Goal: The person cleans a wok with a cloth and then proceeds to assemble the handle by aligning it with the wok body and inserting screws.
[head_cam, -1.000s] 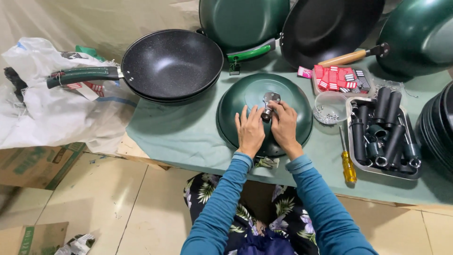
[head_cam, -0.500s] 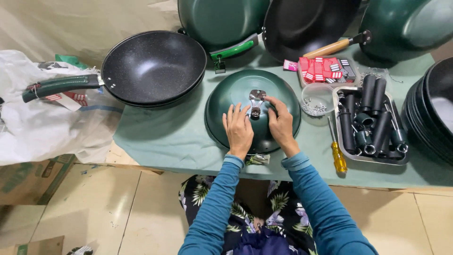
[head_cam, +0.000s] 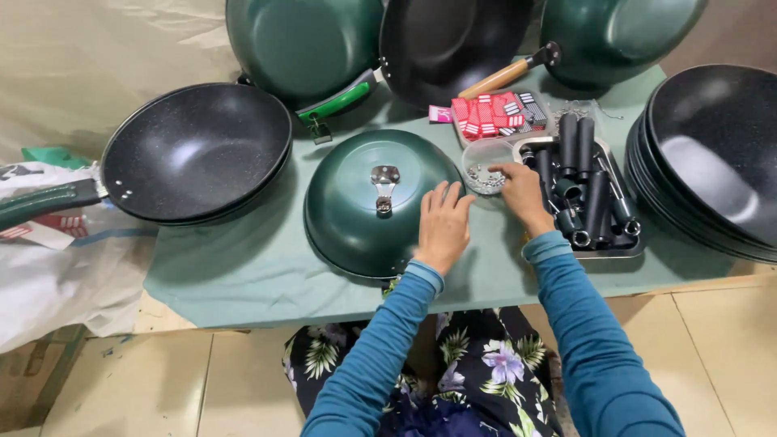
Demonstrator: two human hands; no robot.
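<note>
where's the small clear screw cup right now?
Head view: the clear cup sits on the green table, right of the upturned green pan and left of the tray of black handles; the right hand reaches into it.

A small cookware assembly workshop, seen from above by a seated worker. A worktop [head_cam: 243, 275] covered in green sheeting is crowded with near-identical green and black woks [head_cam: 198, 150], some upside down, and a nested stack of black pans [head_cam: 712, 162] at the right edge. A metal tray [head_cam: 603, 247] holds many loose black handles [head_cam: 584, 146], beside a clear tub of small screws [head_cam: 484, 171] and red packets [head_cam: 494, 113]. Plastic sheeting hangs behind, cardboard and wrapping lie on the tiled floor [head_cam: 162, 380].
</note>
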